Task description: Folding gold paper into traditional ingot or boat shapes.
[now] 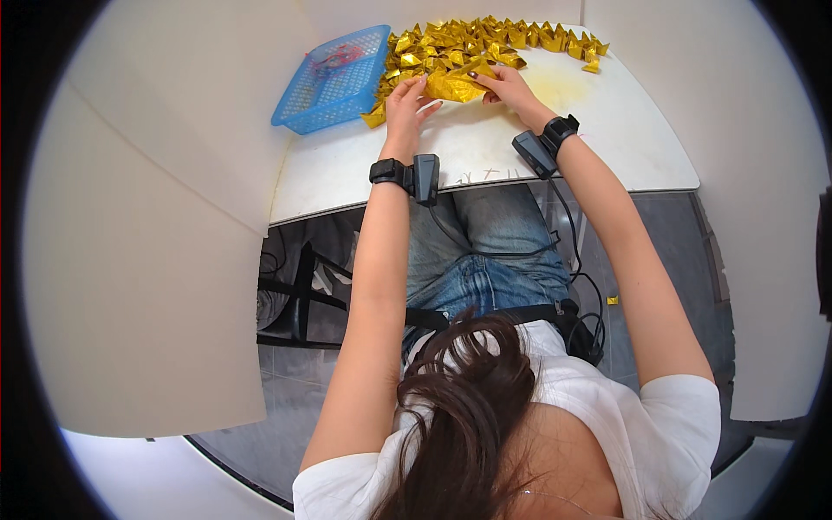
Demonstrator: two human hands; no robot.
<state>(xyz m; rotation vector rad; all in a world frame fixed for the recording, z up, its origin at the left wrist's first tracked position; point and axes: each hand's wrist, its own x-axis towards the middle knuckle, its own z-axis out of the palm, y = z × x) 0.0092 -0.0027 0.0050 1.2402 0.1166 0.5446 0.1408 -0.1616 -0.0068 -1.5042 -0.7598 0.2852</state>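
Both arms are stretching forward over the white table (485, 165), the left hand (404, 102) and right hand (511, 87) pinching a gold foil sheet (455, 85) between them, near the far pile of folded gold pieces (485, 42).

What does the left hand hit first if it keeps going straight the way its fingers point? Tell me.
The left hand points away from the person, fingertips already on the gold foil sheet held with the right hand. Just past it lies the pile of folded gold pieces; depth is hard to judge.
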